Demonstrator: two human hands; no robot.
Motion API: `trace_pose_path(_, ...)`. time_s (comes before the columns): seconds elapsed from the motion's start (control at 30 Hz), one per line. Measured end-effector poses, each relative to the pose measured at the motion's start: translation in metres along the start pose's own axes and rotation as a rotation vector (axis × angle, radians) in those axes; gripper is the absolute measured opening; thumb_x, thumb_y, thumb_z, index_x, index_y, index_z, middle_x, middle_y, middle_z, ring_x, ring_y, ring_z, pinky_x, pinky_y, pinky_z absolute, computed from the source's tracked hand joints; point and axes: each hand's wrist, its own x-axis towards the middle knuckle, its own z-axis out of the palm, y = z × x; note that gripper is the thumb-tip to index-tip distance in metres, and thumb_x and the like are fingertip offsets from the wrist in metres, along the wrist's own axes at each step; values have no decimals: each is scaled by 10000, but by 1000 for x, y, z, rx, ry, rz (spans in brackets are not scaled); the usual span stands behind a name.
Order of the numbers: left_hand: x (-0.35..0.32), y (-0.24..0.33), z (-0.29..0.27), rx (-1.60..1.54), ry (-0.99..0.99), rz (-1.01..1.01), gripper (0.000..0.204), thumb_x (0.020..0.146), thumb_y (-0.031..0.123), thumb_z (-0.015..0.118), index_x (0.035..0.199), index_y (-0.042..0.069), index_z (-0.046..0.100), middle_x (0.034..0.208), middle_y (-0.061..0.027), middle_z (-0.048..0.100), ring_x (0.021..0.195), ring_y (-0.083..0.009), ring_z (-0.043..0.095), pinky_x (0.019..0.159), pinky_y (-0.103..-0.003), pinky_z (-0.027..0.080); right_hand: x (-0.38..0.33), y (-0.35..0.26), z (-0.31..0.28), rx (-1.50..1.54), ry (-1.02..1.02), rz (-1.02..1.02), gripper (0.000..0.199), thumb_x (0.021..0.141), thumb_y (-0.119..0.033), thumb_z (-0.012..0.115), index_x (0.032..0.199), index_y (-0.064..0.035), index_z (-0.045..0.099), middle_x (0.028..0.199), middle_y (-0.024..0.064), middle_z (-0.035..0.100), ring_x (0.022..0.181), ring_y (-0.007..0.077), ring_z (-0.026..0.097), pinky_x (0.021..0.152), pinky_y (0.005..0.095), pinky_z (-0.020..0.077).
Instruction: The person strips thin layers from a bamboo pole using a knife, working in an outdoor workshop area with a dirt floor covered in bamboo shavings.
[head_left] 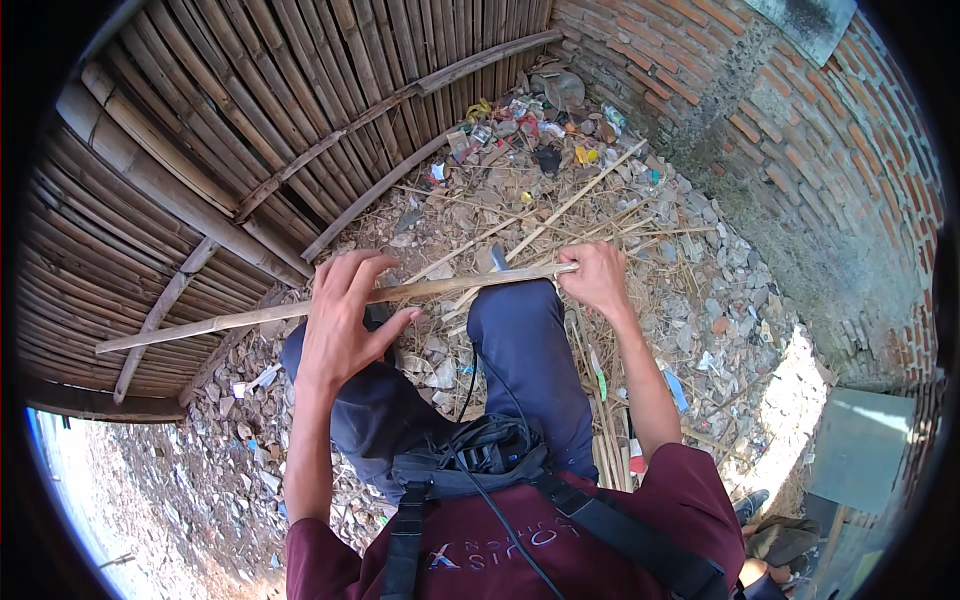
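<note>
Your corner lies between a bamboo-slat wall and a brick wall, over rubble-strewn ground. In front of you, the bamboo strip spans your legs just above the right knee. Its long axis runs nearly side to side, slightly aslant: the left end sits nearer you and points toward the slats, while the right end sits a little farther away.

Your right hand has its fingers curled tightly around that right end. Your left hand lies over the strip left of its middle, fingers and thumb spread wide, the strip passing beneath; you cannot tell how firmly the palm presses it. A grey-blue flat piece shows just beyond the strip, by the knee.

Farther out, a loose pale strip slants away to your right. Coloured litter gathers near the far corner, and a grey-green panel stands at your right.
</note>
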Motion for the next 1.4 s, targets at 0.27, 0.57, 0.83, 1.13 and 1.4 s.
trace_pose_path(0.27, -70, 33, -89, 363, 466, 78, 690, 716, 350, 945, 1307, 125, 668, 1403, -104, 652, 1405, -342, 553, 1229, -578, 318, 19, -9, -34, 195, 139, 42, 54, 642, -114, 667, 670, -79, 637, 585, 144, 577, 611, 393, 596, 615, 450, 457)
trace_pose_path(0.57, -75, 54, -115, 568, 225, -50, 998, 643, 303, 952, 1535, 172, 523, 1580, -98, 508, 1544, -314, 396, 1292, -562, 225, 42, -29, -75, 27, 189, -97, 99, 651, -187, 717, 667, -99, 673, 580, 129, 595, 591, 359, 615, 597, 447, 457)
trace_pose_path(0.83, -78, 16, -82, 236, -102, -88, 715, 799, 461, 876, 1337, 83, 594, 1002, -122, 688, 995, -338, 685, 898, -444, 528, 53, -56, -93, 39, 54, -264, 66, 620, -160, 659, 666, -134, 700, 600, 115, 632, 648, 366, 655, 612, 453, 466)
trace_pose_path(1.13, -66, -11, -42, -66, -338, -305, 362, 1115, 370, 533, 1071, 14, 585, 763, -277, 616, 784, -494, 619, 716, -560, 451, 95, -39, -42, 21, 202, -596, 448, 749, -208, 803, 1194, -186, 760, 1223, 85, 700, 1214, 287, 626, 1011, 476, 505)
trace_pose_path(1.4, 13, -104, 48, 340, -271, -312, 411, 1135, 401, 438, 1107, 12, 566, 793, -330, 678, 794, -557, 671, 728, -653, 536, 35, 113, 108, 400, 96, 194, 475, 864, -190, 768, 1319, -85, 678, 1158, 174, 709, 1121, 346, 695, 998, 448, 542)
